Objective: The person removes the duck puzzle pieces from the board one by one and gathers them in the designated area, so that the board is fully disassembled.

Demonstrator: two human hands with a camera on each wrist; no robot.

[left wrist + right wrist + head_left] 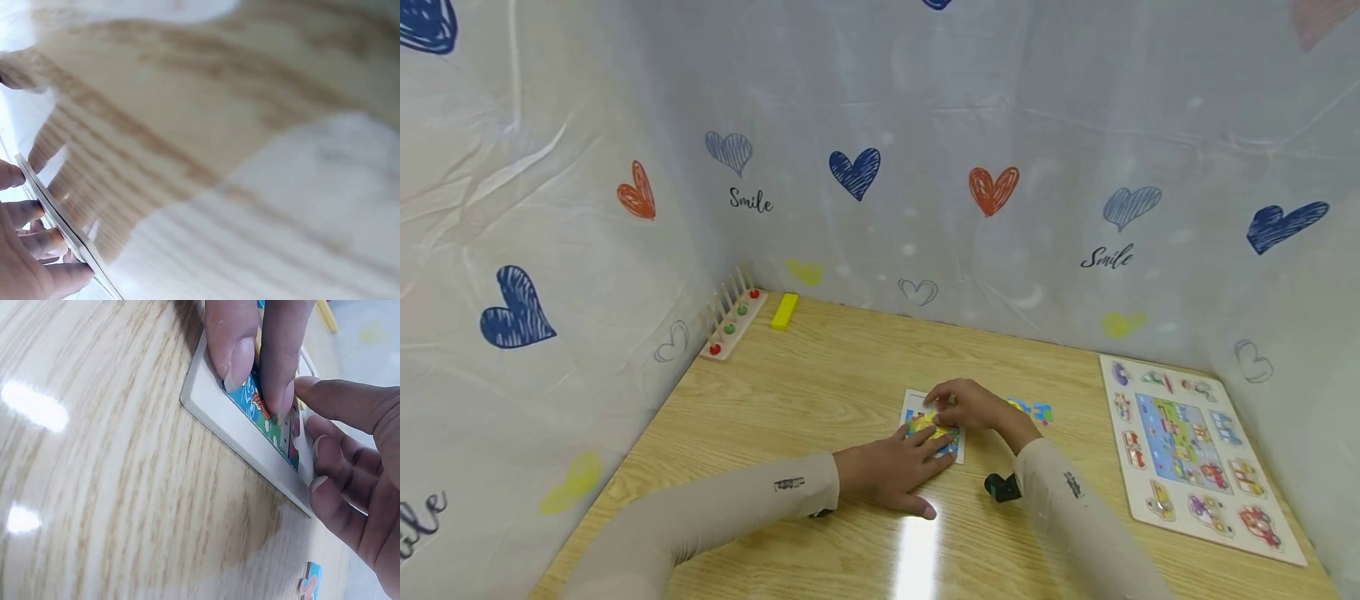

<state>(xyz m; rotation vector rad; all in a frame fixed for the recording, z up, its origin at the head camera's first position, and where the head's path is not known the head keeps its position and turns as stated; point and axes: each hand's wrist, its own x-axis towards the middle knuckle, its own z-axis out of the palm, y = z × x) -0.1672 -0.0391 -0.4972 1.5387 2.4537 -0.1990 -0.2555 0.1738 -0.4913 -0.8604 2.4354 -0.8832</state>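
In the head view a small white-bordered puzzle board [912, 398] lies on the table, colourful pieces [917, 414] inside its border. My left hand [895, 473] rests across its lower part with straight, spread fingers. My right hand [973, 406] is at the upper right, its fingers bent against the board. The right wrist view has left fingertips [240, 362] pressing the picture [253, 403]; the right thumb reaches over the pieces while other right fingers [331, 456] curl at the board's edge. The left wrist view catches part of the left hand [31, 250] beside a thin board edge [62, 225].
Loose blue puzzle pieces [1041, 412] lie just right of the right hand. A large picture board [1180, 442] is at the far right. At the back left stand a pegged wooden rack [733, 329] and a yellow block [785, 312]. Printed curtains [925, 100] surround the table.
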